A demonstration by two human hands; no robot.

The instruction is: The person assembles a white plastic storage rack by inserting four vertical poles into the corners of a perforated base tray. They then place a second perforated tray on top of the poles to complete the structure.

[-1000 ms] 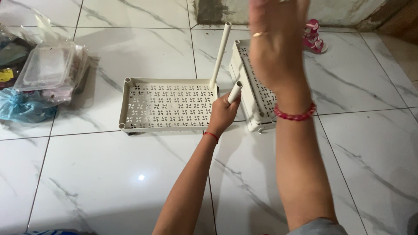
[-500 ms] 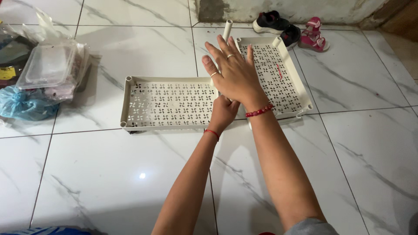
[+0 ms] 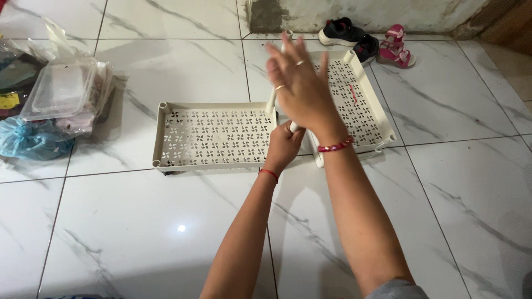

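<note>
Right hand (image 3: 299,88) lifted; left hand (image 3: 284,145) grips smooth tube (image 3: 273,99).

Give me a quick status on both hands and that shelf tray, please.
Left hand gripping white tube at cream tray corner. Right hand open above it. Second tray lies close behind.
</note>
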